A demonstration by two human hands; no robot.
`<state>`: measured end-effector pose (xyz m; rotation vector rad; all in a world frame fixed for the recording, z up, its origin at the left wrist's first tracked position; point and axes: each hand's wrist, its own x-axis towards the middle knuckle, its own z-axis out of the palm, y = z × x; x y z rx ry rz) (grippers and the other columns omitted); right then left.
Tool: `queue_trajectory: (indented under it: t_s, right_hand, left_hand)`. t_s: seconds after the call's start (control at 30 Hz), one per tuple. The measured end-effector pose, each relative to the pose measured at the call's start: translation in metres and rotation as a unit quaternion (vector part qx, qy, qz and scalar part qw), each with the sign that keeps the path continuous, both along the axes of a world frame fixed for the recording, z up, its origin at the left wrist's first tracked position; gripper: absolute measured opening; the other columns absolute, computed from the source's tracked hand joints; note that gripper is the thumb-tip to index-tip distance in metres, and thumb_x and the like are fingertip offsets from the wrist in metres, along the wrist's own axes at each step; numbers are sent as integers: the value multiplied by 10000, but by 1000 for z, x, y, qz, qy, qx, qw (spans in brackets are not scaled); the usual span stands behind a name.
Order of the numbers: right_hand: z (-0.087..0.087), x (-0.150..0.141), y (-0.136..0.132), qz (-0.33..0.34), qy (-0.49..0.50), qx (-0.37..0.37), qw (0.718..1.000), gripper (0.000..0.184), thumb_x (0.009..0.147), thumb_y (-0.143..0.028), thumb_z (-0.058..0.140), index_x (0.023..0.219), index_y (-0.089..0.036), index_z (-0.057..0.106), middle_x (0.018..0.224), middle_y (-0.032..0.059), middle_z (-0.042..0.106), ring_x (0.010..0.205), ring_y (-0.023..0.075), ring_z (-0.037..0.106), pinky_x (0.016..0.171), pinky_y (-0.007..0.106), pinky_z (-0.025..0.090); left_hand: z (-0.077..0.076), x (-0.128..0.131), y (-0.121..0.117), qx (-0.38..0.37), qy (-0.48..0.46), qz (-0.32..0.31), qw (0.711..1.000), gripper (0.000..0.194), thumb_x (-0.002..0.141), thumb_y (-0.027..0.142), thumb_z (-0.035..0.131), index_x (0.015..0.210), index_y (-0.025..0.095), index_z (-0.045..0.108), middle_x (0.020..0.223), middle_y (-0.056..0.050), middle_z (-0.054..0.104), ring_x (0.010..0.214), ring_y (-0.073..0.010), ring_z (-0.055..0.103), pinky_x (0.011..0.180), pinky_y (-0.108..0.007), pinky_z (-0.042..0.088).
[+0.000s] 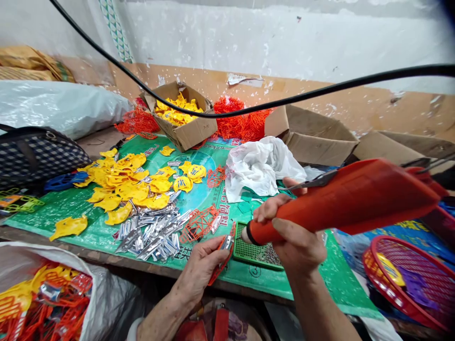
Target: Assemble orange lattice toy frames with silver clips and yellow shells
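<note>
Right of centre, the right hand [300, 246] grips a smooth orange-red tapered tool [341, 203], its narrow end ringed in black with a pale tip. At lower centre, the left hand [202, 265] pinches a shiny silver metal piece [226, 242] against a thin orange-red openwork plastic part [217, 272]. Between the hands, a green basket [245, 253] contains small metallic bits [269, 255].

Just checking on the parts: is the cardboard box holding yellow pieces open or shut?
Open: the cardboard box has its top uncovered, and yellow pieces show inside.
</note>
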<state>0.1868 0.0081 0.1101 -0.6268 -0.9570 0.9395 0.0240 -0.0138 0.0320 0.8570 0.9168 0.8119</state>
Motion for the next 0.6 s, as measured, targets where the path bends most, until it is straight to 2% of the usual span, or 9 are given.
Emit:
queue_trajectory:
  t_s: [0.1, 0.17, 0.23, 0.33, 0.47, 0.6]
  right_hand:
    - [-3, 17, 10, -89, -18, -8, 996, 450, 623, -132, 718, 1044, -236, 599, 624, -52, 629, 550, 151, 576, 584, 325, 484]
    - [-13, 31, 18, -147, -38, -22, 988, 329, 602, -125, 736, 896, -211, 619, 618, -45, 631, 540, 153, 578, 580, 331, 481]
    - [-26, 45, 25, -188, -55, -40, 980, 257, 582, -125, 756, 780, -195, 609, 621, -38, 633, 531, 151, 577, 578, 335, 481]
    - [-41, 58, 31, -213, -71, -57, 973, 258, 569, -145, 768, 775, -187, 618, 612, -37, 635, 518, 151, 571, 561, 332, 477]
    - [-47, 60, 32, -228, -90, -65, 967, 202, 571, -165, 767, 713, -179, 625, 617, -29, 638, 533, 145, 569, 558, 319, 479]
    - [-49, 58, 33, -213, -105, -66, 969, 151, 585, -192, 767, 623, -172, 623, 601, -22, 629, 516, 135, 557, 536, 307, 477]
  left_hand:
    - [-3, 0, 4, -36, -31, 9, 999, 302, 759, 281, 711, 1044, 200, 772, 795, -28, 748, 729, -169, 634, 725, -259, 480]
    - [-6, -1, 6, -49, -16, 37, 998, 295, 728, 286, 750, 1010, 207, 782, 725, -3, 720, 610, -109, 566, 607, -197, 440]
    - [-9, -1, 7, -65, 8, 69, 995, 332, 685, 314, 793, 999, 207, 784, 633, 28, 660, 476, -53, 423, 458, -155, 319]
    - [-12, -2, 10, -87, 28, 100, 991, 434, 620, 369, 839, 1014, 199, 776, 606, 41, 612, 429, -26, 298, 394, -149, 197]
    - [-12, -3, 13, -75, 30, 114, 990, 526, 581, 413, 867, 1062, 225, 765, 717, 22, 638, 469, -24, 329, 407, -132, 244]
    - [-12, -4, 14, -60, 44, 109, 991, 572, 592, 428, 866, 1127, 270, 741, 715, 30, 626, 487, -35, 364, 415, -125, 297]
